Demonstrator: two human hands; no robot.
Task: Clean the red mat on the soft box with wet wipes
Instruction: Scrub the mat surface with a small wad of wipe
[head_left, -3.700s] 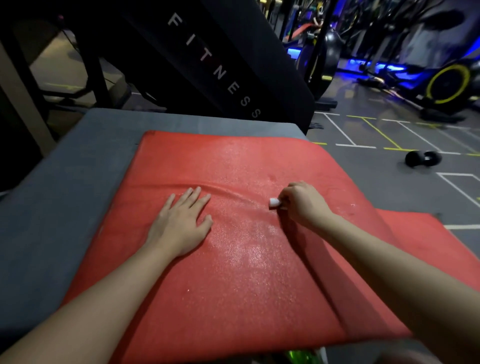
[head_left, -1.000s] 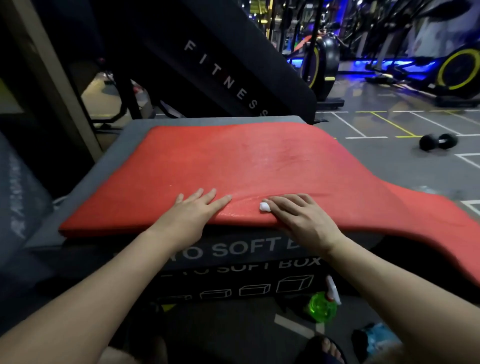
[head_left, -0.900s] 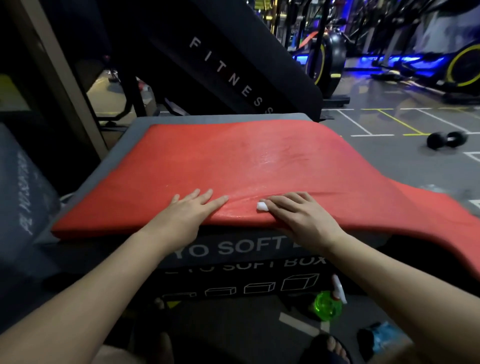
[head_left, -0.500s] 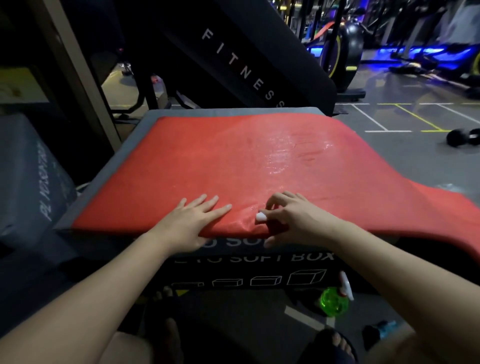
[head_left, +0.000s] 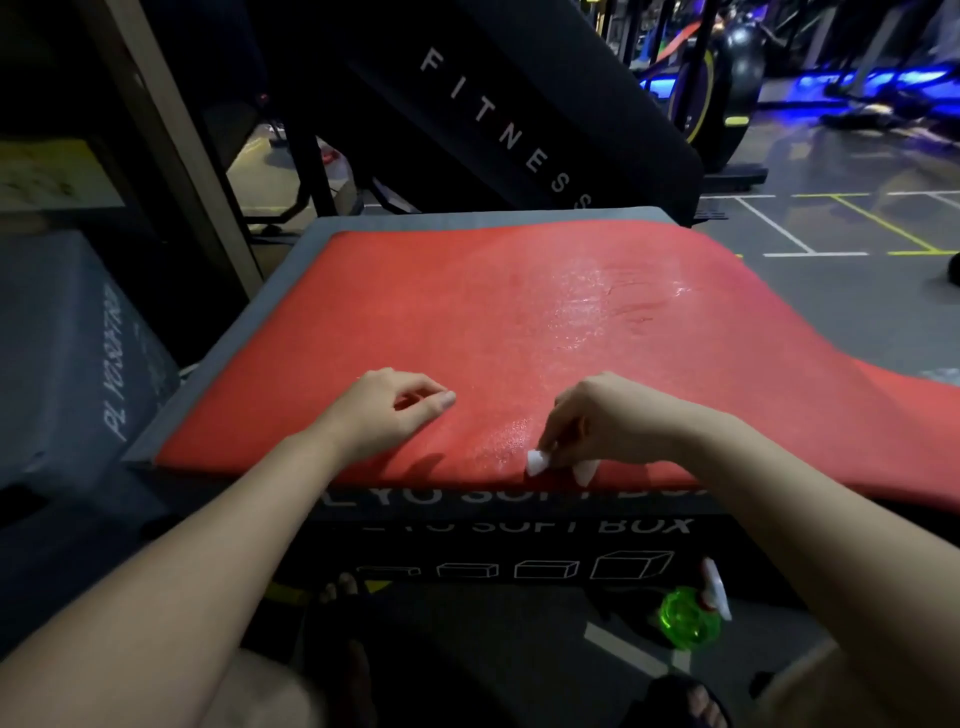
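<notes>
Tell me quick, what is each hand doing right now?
Left hand: fingers loosely curled, holds nothing, over the red mat.
Right hand: pinches a white wet wipe at the mat's near edge.

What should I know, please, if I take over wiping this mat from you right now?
Left hand: loosely curled, holding nothing, above the near part of the mat.
Right hand: pinches the wipe at the near edge.
The mat lies on the soft box, its right end hanging off; spray bottle on the floor below.
Done: a wet sheen shows centre-right and by the wipe.
To do: the left part looks dry, likely the hanging end too.
</notes>
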